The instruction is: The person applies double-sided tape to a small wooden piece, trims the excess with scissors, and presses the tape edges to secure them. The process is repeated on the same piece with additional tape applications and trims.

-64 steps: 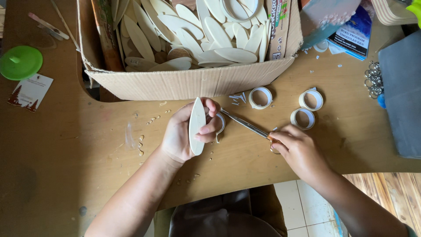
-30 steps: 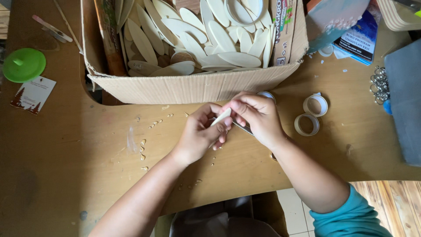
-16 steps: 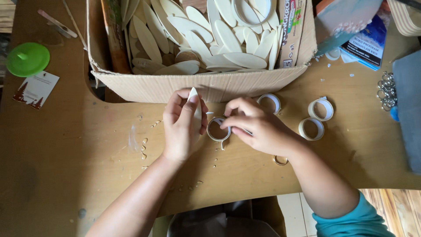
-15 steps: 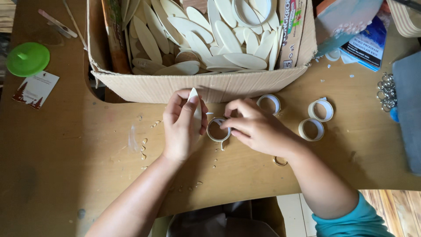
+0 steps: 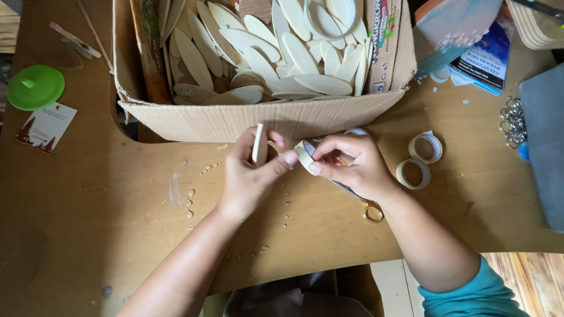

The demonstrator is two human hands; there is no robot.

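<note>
Since half a second ago, both hands have been raised slightly toward the cardboard box (image 5: pixel 235 120), and the tape roll (image 5: pixel 305 155) has been tilted edge-on. At far left, a green lid (image 5: pixel 35 87) and a printed card (image 5: pixel 46 126) are seen on the wooden table (image 5: pixel 94 235). The box is filled with pale oval wooden pieces (image 5: pixel 276 53). A single oval piece (image 5: pixel 257 144) is held upright, pinched in the left hand (image 5: pixel 249 176). The tape roll is gripped between the fingers of the right hand (image 5: pixel 355 167), with scissors (image 5: pixel 361 202) lying beneath it. Two further tape rolls (image 5: pixel 420 158) are noted just to the right.
</note>
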